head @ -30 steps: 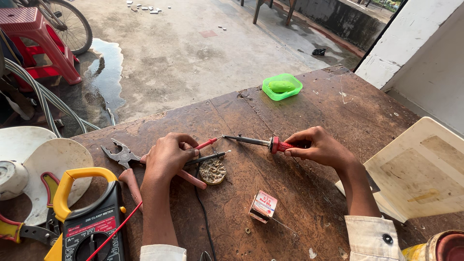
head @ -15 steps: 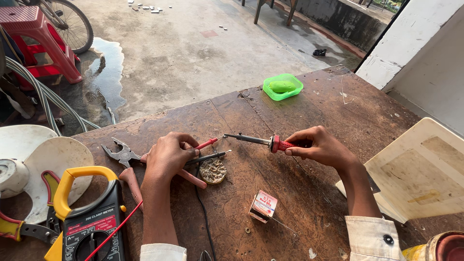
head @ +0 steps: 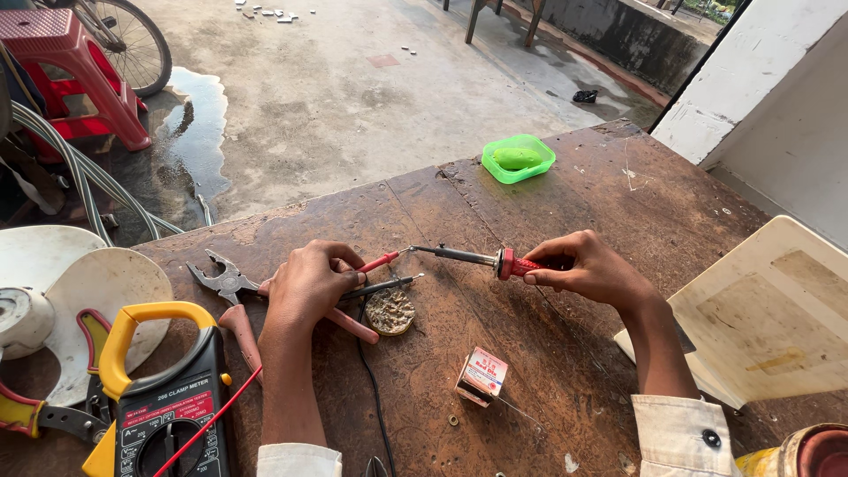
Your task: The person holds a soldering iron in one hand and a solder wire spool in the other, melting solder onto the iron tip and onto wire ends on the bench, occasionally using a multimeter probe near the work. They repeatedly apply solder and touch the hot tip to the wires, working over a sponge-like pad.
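R hand [head: 587, 268] clamped on soldering iron [head: 481, 259]; L hand [head: 309, 283] closed on red and black probes [head: 382, 274], grip partly hidden; meter [head: 163, 406] cut off.

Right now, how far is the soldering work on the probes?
Done: tools are laid out. In hand: the right hand brings the soldering iron tip to the red probe, held with the black probe by the left hand. Left: no finished joint shows.

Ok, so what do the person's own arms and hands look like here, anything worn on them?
Both hands are bare: no gloves, rings or watch show on the left hand or the right hand. Each forearm is bare down to a rolled-back off-white shirt cuff; the right cuff carries a dark round button.
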The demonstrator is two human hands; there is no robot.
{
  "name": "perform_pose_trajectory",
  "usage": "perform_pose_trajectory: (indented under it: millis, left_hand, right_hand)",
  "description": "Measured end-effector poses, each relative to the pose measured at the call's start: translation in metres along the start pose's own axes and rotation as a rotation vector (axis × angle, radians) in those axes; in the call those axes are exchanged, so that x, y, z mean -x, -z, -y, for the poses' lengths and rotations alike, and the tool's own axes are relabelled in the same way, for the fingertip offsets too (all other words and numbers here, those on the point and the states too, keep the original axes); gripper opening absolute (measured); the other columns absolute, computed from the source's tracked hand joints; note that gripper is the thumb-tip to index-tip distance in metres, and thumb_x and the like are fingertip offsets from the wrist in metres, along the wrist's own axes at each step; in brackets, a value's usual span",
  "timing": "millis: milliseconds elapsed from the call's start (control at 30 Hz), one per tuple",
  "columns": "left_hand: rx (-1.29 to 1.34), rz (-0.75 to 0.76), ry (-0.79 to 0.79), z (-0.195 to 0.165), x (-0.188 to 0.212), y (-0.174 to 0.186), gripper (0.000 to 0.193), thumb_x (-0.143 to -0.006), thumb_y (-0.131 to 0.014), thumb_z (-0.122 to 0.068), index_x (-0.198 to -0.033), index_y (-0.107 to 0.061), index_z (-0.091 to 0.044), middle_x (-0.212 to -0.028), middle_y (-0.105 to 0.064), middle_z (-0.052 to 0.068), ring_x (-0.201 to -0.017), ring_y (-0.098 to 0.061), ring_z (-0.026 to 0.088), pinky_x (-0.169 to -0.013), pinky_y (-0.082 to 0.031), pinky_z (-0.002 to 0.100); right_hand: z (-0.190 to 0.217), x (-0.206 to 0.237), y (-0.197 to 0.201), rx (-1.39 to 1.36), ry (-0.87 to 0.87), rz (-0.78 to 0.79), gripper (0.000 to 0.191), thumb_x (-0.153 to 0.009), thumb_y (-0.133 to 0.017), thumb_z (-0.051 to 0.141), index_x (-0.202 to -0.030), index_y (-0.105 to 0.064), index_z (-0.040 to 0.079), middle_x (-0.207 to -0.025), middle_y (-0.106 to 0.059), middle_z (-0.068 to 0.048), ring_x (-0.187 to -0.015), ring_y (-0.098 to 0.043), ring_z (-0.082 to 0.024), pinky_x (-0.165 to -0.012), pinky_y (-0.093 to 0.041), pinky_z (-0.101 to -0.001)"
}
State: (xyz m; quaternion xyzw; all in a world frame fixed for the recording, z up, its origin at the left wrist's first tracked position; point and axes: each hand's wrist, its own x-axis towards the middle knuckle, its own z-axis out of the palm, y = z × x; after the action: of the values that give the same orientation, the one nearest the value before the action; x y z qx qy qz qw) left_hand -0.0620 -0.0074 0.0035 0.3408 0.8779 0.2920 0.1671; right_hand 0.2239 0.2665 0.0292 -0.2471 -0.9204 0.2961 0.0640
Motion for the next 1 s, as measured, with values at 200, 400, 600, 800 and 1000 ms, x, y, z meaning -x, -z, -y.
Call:
perform_pose_trajectory:
  millis: [200, 400, 600, 800, 1000]
  left_hand:
    - [0.014, 0.013, 0.011, 0.0004, -0.0013, -0.0008, 0.030, -0.075, -0.083, -0.033, -0.105, -0.083, -0.030, -0.094, -0.080, -0.001, -0.098, -0.076, 0.021, -0.091, -0.052, 0.043]
    - [-0.010, 0.028, 0.052, -0.0020, -0.0027, -0.0024, 0.031, -0.072, -0.086, -0.034, -0.103, -0.084, -0.031, -0.094, -0.079, -0.002, -0.097, -0.075, 0.018, -0.090, -0.051, 0.042]
    - [-0.006, 0.031, 0.043, -0.0001, -0.0037, -0.0027, 0.030, -0.072, -0.086, -0.033, -0.102, -0.084, -0.030, -0.093, -0.079, -0.002, -0.097, -0.075, 0.018, -0.090, -0.051, 0.042]
    - [-0.010, 0.020, 0.028, 0.0017, -0.0035, -0.0030, 0.030, -0.072, -0.086, -0.033, -0.101, -0.084, -0.029, -0.094, -0.078, -0.001, -0.097, -0.074, 0.020, -0.089, -0.051, 0.043]
    - [-0.011, 0.022, 0.027, 0.0026, -0.0040, -0.0038, 0.030, -0.072, -0.086, -0.033, -0.102, -0.084, -0.030, -0.092, -0.078, -0.001, -0.096, -0.074, 0.020, -0.088, -0.051, 0.042]
  right_hand:
    - [-0.0034, -0.0024, -0.0019, -0.003, 0.016, 0.014, 0.033, -0.077, -0.085, 0.029, -0.107, -0.084, 0.014, -0.082, -0.084, -0.003, -0.065, -0.072, -0.012, -0.060, -0.059, -0.0305]
    - [-0.0046, -0.0037, -0.0029, 0.003, 0.035, 0.009, 0.033, -0.076, -0.085, 0.028, -0.106, -0.084, 0.015, -0.083, -0.084, -0.004, -0.067, -0.073, -0.012, -0.062, -0.061, -0.0318]
    - [-0.0010, -0.0022, -0.0025, 0.002, 0.039, 0.000, 0.034, -0.076, -0.085, 0.028, -0.107, -0.084, 0.014, -0.084, -0.084, -0.004, -0.068, -0.074, -0.012, -0.063, -0.061, -0.0312]
    - [0.0030, -0.0010, -0.0023, -0.014, 0.039, -0.010, 0.033, -0.076, -0.085, 0.028, -0.106, -0.083, 0.013, -0.083, -0.084, -0.005, -0.068, -0.074, -0.012, -0.062, -0.060, -0.0306]
    - [0.0025, -0.0020, -0.0035, 0.013, 0.033, -0.013, 0.033, -0.077, -0.084, 0.029, -0.106, -0.084, 0.013, -0.081, -0.083, -0.004, -0.064, -0.071, -0.012, -0.057, -0.056, -0.0309]
